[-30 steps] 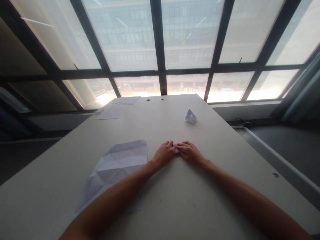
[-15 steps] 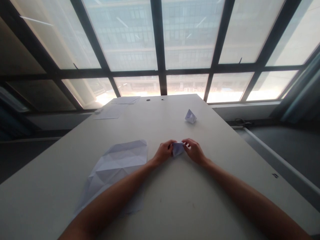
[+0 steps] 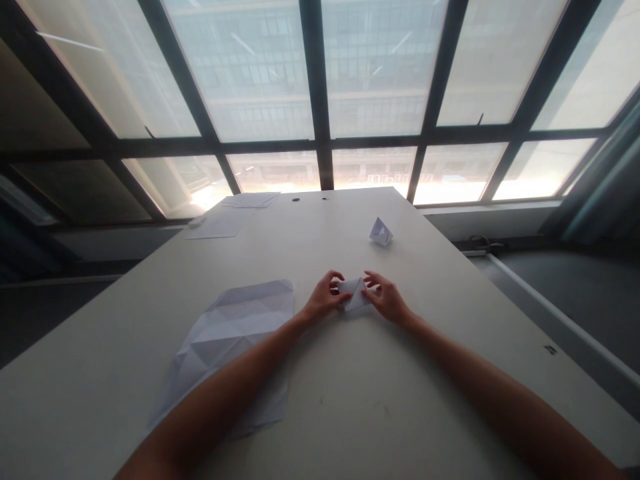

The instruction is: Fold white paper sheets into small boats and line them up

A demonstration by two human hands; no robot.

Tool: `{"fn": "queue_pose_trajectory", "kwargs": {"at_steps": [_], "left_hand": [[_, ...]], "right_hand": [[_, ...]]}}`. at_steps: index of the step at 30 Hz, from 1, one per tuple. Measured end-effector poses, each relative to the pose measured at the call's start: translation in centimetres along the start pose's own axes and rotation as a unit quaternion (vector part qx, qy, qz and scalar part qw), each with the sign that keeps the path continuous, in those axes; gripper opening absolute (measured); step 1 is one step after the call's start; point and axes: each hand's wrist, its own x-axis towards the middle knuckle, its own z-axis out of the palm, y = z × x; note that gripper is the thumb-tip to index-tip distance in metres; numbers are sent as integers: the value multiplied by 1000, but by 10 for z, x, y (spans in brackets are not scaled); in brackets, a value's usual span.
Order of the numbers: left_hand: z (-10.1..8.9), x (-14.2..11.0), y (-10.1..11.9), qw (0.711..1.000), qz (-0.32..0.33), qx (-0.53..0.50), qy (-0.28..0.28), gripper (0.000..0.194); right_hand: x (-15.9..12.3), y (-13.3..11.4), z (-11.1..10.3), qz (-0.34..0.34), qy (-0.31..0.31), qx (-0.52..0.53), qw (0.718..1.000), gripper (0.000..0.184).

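A small folded white paper piece is held just above the middle of the pale table. My left hand pinches its left side and my right hand pinches its right side, fingers curled. A finished small folded paper shape stands farther back on the right. A large creased white sheet lies flat to the left, partly under my left forearm.
Loose flat sheets lie at the table's far left corner, with two small dark dots near the far edge. Large windows with dark frames rise behind the table. The floor drops away on the right.
Both hands were pressed flat on the small paper piece a second ago. They have since lifted it off the table and spread it between the fingertips.
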Motion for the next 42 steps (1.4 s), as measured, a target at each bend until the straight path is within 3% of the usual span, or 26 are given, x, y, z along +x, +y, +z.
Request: {"fn": "queue_pose_trajectory", "kwargs": {"at_steps": [3,6,8,14,19,26,30,33,38,42], "left_hand": [[-1,1,1,999,5,4,-41,72],[0,2,1,994,23,74,-83,48],[1,4,0,988,24,117,-99,44],[2,4,2,989,-2,110,-94,50],[4,-1,11,997,-55,29,-43,48],[3,2,6,994,-60,-71,59,40],[-3,9,-4,966,-65,-193,159,38],[-8,14,-11,936,-53,-284,200,32],[-8,20,-17,910,-58,-357,204,20],[-6,18,-16,920,-47,-355,158,29]], "right_hand": [[2,3,-2,45,-39,66,996,49],[3,2,-6,57,-71,103,991,47],[3,-1,-7,60,-85,111,988,49],[4,-6,-7,83,-95,132,983,45],[7,-4,-5,111,-79,169,976,35],[9,-2,-5,137,30,176,974,33],[10,0,-9,150,124,209,958,32],[11,1,-9,145,153,216,953,31],[10,3,-8,142,146,219,954,31],[8,5,-8,134,132,229,955,31]]}}
